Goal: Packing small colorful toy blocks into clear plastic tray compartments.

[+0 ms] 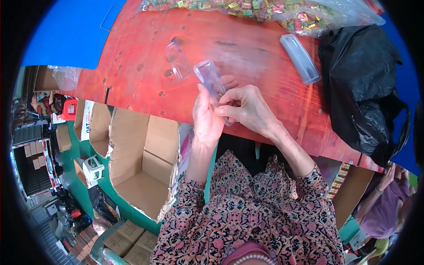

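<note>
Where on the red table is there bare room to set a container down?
Free: the red table left of the clear container in both hands, and the stretch between it and the lidded clear box. Crowded: the far edge with candy bags, and the black bag.

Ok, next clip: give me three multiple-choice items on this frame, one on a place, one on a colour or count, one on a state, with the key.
1. Where does the black plastic bag lie?
A. at the table's right end
B. inside the cardboard box
C. on the person's lap

2. What colour is the table top?
A. green
B. red
C. white

3. How is the clear plastic case at the hands?
A. lying alone on the table
B. held up between both hands
C. dropped in the box

Key: 1 A, the bag sits past the second clear case on the right side. 2 B, the bare wood shows red. 3 B, the left hand and the right hand meet at its lower end, while the open cardboard box below the table shows nothing inside.
</note>
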Demonstrator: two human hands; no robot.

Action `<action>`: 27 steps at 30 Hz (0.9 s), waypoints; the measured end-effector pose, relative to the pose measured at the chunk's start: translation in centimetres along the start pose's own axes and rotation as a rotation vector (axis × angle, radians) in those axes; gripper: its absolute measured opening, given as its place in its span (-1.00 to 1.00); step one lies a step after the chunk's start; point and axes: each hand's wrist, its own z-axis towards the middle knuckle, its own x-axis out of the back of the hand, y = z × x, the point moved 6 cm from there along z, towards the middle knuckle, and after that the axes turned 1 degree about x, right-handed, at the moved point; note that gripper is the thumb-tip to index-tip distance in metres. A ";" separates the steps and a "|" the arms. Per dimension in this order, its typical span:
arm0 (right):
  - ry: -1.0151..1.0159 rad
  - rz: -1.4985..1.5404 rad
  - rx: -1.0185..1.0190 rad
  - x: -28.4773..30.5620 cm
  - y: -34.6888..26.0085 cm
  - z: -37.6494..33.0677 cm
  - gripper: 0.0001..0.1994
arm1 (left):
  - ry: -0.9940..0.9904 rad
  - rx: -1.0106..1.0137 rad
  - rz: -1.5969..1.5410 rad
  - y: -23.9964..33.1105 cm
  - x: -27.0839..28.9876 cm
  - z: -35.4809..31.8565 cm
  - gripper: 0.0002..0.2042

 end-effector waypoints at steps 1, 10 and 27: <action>-0.016 0.004 -0.013 -0.2 0.1 0.0 -0.93 | 0.006 -0.004 -0.010 0.0 0.1 -0.1 -0.36; -0.052 0.139 -0.089 0.4 2.5 0.5 -0.89 | 0.014 -0.019 0.020 -0.2 0.0 0.2 -0.38; 0.197 -0.337 0.072 0.6 0.2 -0.9 -0.89 | 0.268 -0.155 0.265 -0.8 1.0 0.5 -0.51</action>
